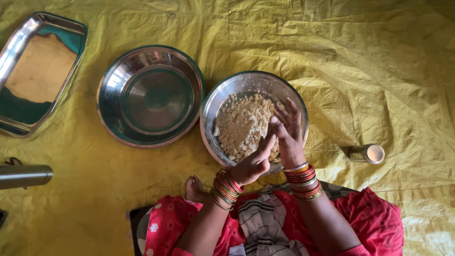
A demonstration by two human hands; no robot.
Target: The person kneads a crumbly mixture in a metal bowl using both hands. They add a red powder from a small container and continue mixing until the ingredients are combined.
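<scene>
A round steel bowl (222, 102) sits on the yellow cloth in front of me, holding a crumbly pale dough mixture (241, 125). Both hands are over the bowl's near right side. My left hand (253, 163) is cupped with the fingers curled, its thumb pressing against my right palm. My right hand (288, 135) is held upright, fingers spread, with crumbs stuck to the fingertips. The two hands touch as they rub together. Red and gold bangles ring both wrists.
An empty round steel plate (150, 96) lies left of the bowl. A rectangular steel tray (38, 71) is at the far left. A small steel tumbler (367, 153) lies on its side at right. A steel cylinder (23, 175) pokes in at the left edge.
</scene>
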